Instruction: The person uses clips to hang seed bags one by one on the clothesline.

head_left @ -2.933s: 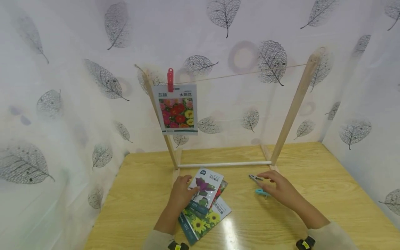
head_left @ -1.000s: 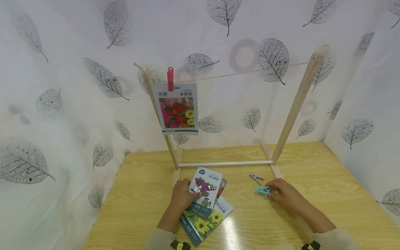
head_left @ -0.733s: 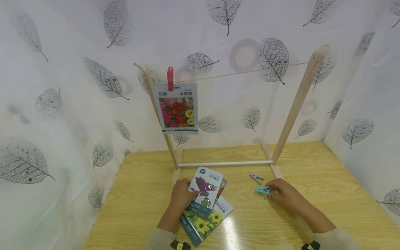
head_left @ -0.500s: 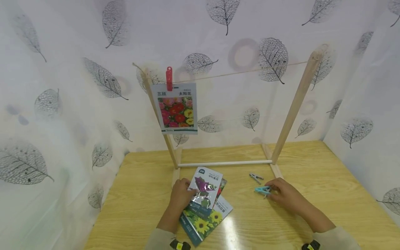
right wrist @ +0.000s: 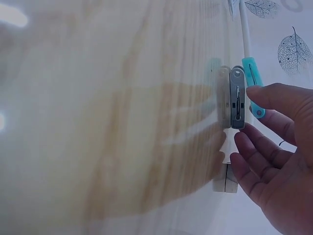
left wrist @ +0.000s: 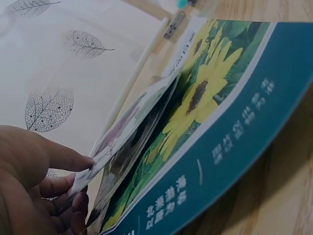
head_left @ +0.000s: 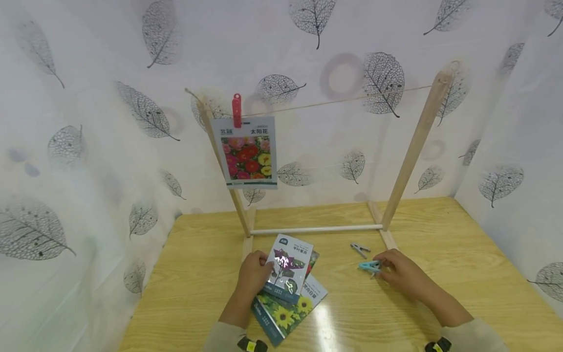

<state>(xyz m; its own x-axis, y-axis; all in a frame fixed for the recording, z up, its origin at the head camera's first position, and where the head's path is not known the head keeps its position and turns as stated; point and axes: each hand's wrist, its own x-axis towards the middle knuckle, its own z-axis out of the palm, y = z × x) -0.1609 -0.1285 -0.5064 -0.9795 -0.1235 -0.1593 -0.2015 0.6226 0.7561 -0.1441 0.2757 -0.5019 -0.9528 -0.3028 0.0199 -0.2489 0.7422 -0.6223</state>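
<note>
My left hand (head_left: 254,273) pinches the left edge of a seed packet (head_left: 295,250) printed with a purple leaf, its thumb on top and fingers beneath. In the left wrist view that packet (left wrist: 117,125) is tilted up off the ones below. A packet with red flowers mostly lies hidden under it, and a sunflower packet (head_left: 282,318) lies lowest. On the right, my right hand (head_left: 402,274) pinches a turquoise clothespin (head_left: 369,267) between thumb and forefinger. A grey clothespin (head_left: 360,249) lies just behind it on the table; the right wrist view shows this grey clothespin (right wrist: 237,100) near the fingertips.
Behind the hands stands a wooden frame (head_left: 413,156) with a white crossbar (head_left: 316,230) low down and a string (head_left: 325,104) across its top. A red clothespin (head_left: 236,111) holds another flower packet (head_left: 248,156) on the string's left. Leaf-patterned sheeting surrounds the wooden table (head_left: 440,230).
My right hand has moved from the grey clothespin to the turquoise one and grips it. My left thumb has slid back from the middle of the purple-leaf packet to its left edge.
</note>
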